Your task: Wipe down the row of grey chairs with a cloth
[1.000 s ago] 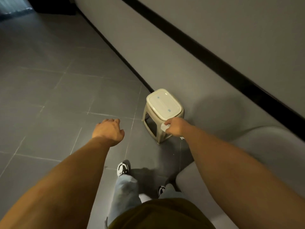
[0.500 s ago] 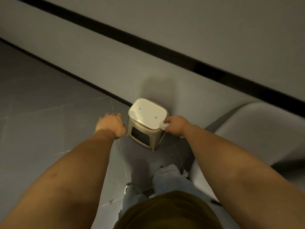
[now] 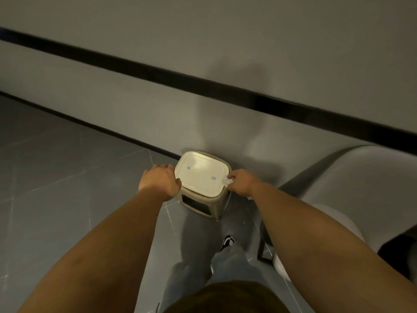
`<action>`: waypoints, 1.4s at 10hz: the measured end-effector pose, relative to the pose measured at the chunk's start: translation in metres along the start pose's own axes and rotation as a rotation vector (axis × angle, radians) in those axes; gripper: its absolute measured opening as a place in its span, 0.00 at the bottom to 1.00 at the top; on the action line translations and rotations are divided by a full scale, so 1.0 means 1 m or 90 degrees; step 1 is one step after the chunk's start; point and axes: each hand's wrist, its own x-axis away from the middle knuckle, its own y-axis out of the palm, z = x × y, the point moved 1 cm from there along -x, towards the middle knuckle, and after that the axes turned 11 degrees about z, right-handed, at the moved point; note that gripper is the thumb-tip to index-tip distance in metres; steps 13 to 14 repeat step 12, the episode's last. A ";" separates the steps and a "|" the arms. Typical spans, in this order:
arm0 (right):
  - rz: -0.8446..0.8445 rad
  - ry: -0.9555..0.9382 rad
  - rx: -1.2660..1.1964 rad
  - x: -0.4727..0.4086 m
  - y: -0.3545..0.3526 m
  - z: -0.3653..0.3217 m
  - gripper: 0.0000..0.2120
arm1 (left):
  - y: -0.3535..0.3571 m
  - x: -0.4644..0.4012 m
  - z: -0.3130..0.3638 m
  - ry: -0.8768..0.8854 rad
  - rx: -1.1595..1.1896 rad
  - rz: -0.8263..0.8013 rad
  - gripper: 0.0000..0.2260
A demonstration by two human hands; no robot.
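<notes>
At the bottom of the frame I see my own legs, one shoe on the grey tiled floor. At the lower right, just beside my right forearm, curves the grey chair, the nearest of the row I am meant to wipe; only this one shows.

Higher, at the centre, both my hands are at a small beige stool with a cream top that stands against the wall. My left hand lies at the top's left edge with knuckles up; its fingers are hidden under the hand, so I cannot tell whether they grip the rim or only rest there. My right hand is closed, pinching a small white cloth at the top's right edge.

As I judge it, I am wiping or steadying the stool, not yet the chair. To do this well I would keep the left hand bracing the stool so it does not skid on the tile, spread the cloth flatter under my fingers and draw it across the top in overlapping passes, edge to edge.

Beyond, a black strip runs across the wall.
</notes>
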 end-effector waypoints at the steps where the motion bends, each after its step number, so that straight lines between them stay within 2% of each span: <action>1: -0.016 0.005 -0.003 -0.019 0.003 0.002 0.26 | 0.015 -0.010 0.010 0.031 -0.001 -0.044 0.22; 3: -0.009 0.057 -0.056 -0.055 0.016 0.007 0.26 | 0.039 -0.047 0.016 0.086 0.004 -0.049 0.22; 5: 0.042 0.122 -0.118 -0.089 0.046 0.005 0.24 | 0.084 -0.098 0.019 0.175 0.012 -0.079 0.22; 7: 0.062 0.183 -0.124 -0.123 0.080 -0.008 0.25 | 0.132 -0.126 -0.005 0.271 0.029 -0.115 0.20; 8: 0.076 0.205 -0.130 -0.149 0.088 -0.016 0.26 | 0.144 -0.154 -0.036 0.248 0.010 -0.119 0.21; 10: 0.188 0.195 -0.141 -0.216 0.106 -0.031 0.22 | 0.168 -0.207 -0.083 0.206 -0.023 -0.097 0.20; 11: 0.228 0.207 -0.094 -0.246 0.124 -0.034 0.25 | 0.187 -0.219 -0.092 0.202 -0.026 -0.083 0.20; 12: 0.110 0.248 0.016 -0.266 0.154 -0.032 0.39 | 0.211 -0.226 -0.090 0.214 -0.027 -0.095 0.21; 14: 0.110 0.248 0.016 -0.266 0.154 -0.032 0.39 | 0.211 -0.226 -0.090 0.214 -0.027 -0.095 0.21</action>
